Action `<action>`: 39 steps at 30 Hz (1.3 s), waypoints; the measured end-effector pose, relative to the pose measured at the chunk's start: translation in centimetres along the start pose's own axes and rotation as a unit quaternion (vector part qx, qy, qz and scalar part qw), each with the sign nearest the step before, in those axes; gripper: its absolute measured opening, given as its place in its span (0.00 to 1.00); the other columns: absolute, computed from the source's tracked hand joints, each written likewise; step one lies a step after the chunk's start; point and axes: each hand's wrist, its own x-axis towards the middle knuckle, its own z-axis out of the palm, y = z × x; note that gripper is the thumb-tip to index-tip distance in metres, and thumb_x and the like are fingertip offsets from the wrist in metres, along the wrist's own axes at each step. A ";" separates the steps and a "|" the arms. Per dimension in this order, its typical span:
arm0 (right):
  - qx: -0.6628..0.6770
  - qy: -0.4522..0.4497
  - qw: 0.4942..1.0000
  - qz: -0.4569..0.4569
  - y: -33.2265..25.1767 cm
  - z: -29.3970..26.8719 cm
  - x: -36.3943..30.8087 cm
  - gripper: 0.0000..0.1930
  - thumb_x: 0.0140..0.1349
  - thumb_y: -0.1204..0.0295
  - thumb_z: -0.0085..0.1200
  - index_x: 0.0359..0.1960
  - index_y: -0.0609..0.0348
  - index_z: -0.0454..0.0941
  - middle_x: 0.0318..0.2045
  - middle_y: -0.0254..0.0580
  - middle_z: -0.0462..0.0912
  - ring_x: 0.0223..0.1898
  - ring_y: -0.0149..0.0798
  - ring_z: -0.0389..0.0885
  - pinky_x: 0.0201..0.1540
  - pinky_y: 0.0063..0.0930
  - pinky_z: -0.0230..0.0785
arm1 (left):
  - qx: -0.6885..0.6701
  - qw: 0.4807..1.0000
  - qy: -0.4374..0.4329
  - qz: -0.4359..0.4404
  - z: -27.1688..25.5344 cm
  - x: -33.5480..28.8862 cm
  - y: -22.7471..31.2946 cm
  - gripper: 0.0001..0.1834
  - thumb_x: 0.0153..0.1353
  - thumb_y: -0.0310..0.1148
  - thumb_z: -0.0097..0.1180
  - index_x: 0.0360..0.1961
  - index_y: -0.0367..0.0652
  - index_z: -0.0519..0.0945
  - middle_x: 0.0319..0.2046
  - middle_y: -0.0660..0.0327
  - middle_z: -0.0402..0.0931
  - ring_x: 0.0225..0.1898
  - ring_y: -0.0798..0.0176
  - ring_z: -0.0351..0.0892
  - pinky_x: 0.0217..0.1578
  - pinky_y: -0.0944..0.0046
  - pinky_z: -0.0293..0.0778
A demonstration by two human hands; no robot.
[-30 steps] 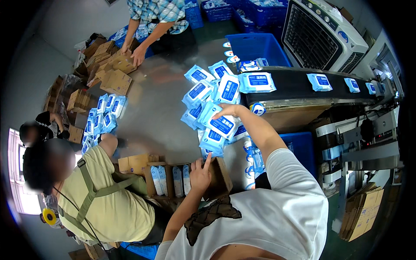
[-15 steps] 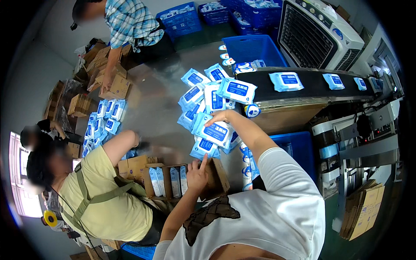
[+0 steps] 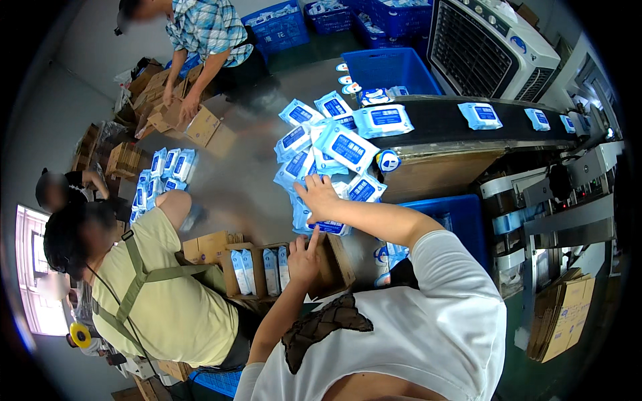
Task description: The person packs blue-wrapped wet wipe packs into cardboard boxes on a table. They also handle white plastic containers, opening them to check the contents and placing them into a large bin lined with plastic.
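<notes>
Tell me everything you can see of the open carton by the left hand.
The open carton is brown, apparently cardboard, its opening facing up, at the near edge of the grey table. Slim light-blue packs stand in its left part, a brown strip between two groups. The left hand is over it; contact is unclear.

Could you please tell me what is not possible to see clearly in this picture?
Head view:
- Right hand: its back hides the palm, so its grip is unclear.
- Pile of packs: upper ones cover lower ones.
- Open carton: left hand hides part.
- Blue crate: white sleeve hides part.
</notes>
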 end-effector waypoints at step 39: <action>0.193 -0.027 0.870 0.453 -0.3 6.9 -17.8 0.61 0.43 0.65 0.68 0.72 0.46 0.31 0.56 0.61 0.67 0.58 0.60 0.68 0.55 0.56 0.65 | -0.046 0.995 0.059 0.061 1.7 -0.2 -0.8 0.27 0.59 0.38 0.56 0.61 0.68 0.71 0.35 0.61 0.67 0.40 0.53 0.67 0.36 0.52 0.70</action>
